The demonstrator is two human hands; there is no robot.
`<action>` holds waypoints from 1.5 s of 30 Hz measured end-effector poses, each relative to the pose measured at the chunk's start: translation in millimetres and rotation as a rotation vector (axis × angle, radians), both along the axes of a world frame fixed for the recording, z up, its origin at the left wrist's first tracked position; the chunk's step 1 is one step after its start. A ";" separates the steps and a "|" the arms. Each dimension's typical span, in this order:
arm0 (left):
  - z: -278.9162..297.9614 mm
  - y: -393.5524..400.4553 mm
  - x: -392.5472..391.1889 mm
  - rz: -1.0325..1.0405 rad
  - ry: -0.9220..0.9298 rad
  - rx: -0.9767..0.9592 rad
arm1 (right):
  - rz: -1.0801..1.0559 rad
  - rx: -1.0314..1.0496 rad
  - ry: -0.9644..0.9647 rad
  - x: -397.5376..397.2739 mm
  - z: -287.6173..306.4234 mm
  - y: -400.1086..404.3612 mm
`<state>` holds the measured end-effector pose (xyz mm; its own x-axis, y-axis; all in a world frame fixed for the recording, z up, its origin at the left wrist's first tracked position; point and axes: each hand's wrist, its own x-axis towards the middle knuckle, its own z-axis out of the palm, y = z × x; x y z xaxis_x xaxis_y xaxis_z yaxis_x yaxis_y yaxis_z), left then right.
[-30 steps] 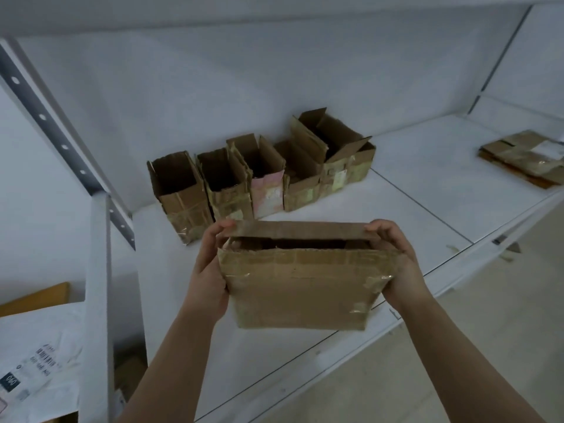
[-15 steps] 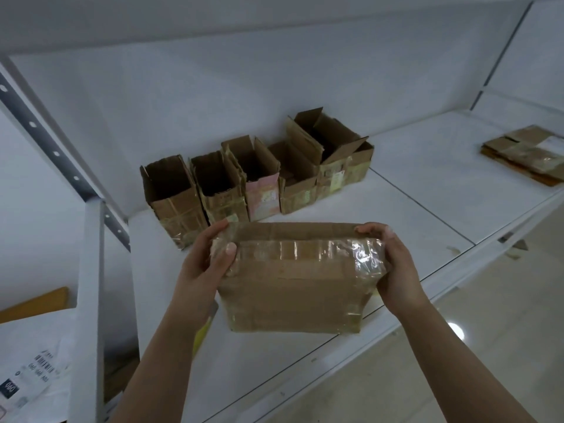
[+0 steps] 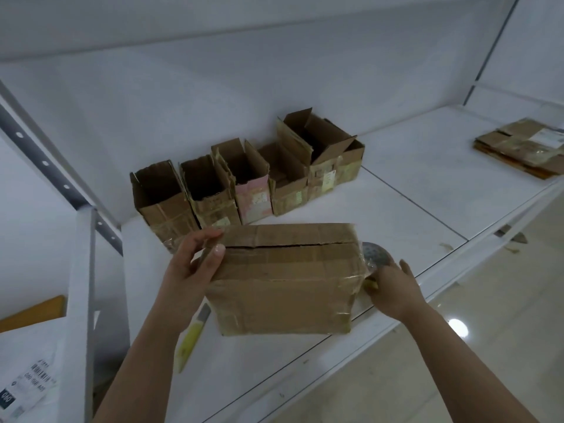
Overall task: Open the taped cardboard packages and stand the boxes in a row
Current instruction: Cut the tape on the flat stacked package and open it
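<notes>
We hold the taped package (image 3: 287, 279) over the front part of the shelf (image 3: 412, 209), its long axis running left to right between our two hands, the flap seam facing up and toward us. Our left hand (image 3: 190, 270) grips the package's left end, fingers (image 3: 210, 235) curled over the top corner and thumb pressed on the near face. Our right hand (image 3: 393, 288) sits at the right end, pinching a loose strip of clear tape (image 3: 374, 254) that stands off that end; exactly how the fingers close on it is hidden from us.

What the next move turns on, we judge, is that the tape runs along the package's length while the free end lies at the right hand. So the right hand is the one to pull, away from the package, while the left braces it.

Behind the package, toward the shelf's back edge, a row of opened boxes (image 3: 244, 181) stands upright, side by side. A yellow box cutter (image 3: 192, 337) lies on the shelf by our left forearm. Flattened cardboard (image 3: 525, 148) rests near the far right corner.
</notes>
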<state>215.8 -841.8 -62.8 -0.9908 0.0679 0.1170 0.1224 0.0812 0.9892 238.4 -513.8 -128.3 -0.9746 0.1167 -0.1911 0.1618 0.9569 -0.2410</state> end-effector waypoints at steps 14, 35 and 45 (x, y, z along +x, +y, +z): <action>0.8 38.0 1.4 0.077 -0.035 -0.060 | 0.203 -1.003 0.313 7.6 189.5 -34.2; 41.5 56.0 13.8 0.108 -0.086 0.035 | 0.326 -0.933 -0.087 -17.2 167.8 -86.8; 24.9 49.3 4.7 0.195 -0.058 0.044 | 0.262 -0.669 0.038 -24.3 181.0 -71.2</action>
<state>220.5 -792.5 -37.9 -0.9898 -0.1299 0.0577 0.0509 0.0547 0.9972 214.1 -585.0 52.7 -0.9621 -0.2519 -0.1048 -0.0732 0.6084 -0.7902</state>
